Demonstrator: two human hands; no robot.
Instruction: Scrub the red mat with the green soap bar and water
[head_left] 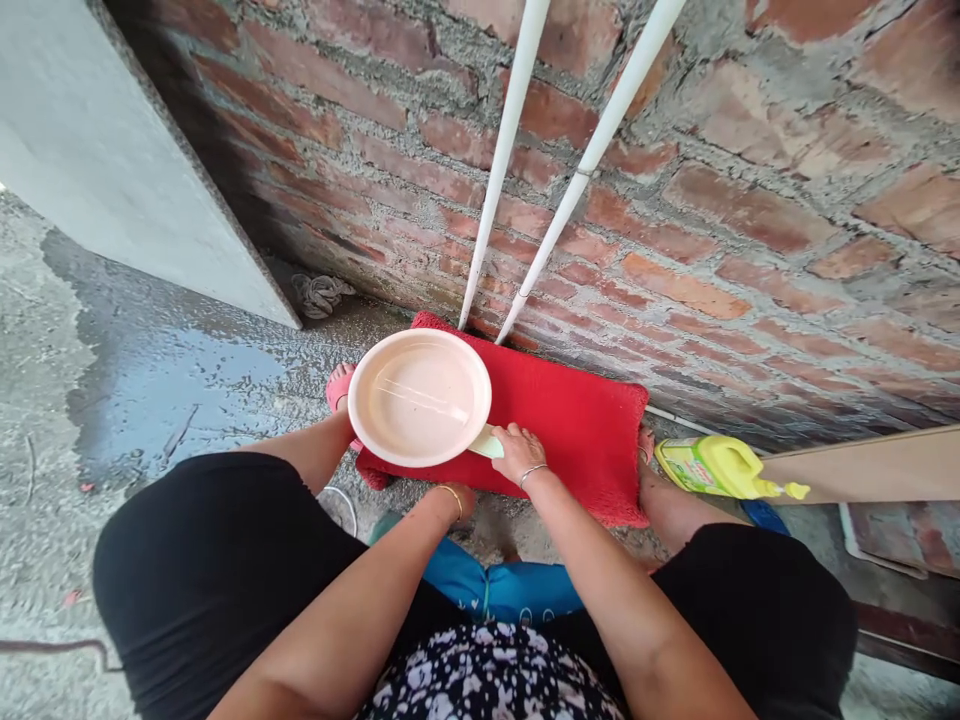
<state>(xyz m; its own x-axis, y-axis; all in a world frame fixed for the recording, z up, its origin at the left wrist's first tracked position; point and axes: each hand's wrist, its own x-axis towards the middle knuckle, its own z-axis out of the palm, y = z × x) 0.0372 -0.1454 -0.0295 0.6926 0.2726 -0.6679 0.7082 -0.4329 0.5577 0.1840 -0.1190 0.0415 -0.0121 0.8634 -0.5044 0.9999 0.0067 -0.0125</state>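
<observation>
A round pale pink basin (409, 400) with clear water in it rests on the left part of a red cloth or mat (566, 420) with fuzzy edges. My right hand (519, 452) is beside the basin's lower right rim, above the red cloth. Its fingers are closed around a pale green handle (489, 443); whatever the handle belongs to is hidden at the basin. My left hand (461, 498) hangs at the near edge of the red cloth, below the basin, and its fingers are out of sight.
A yellow detergent jug (709, 466) lies tilted at the right, beside a cardboard piece (870, 465). Two white pipes (555, 220) run down the brick wall (675, 200). A grey slab (142, 160) leans at the left above wet concrete (180, 390). A rag (319, 294) lies near the wall.
</observation>
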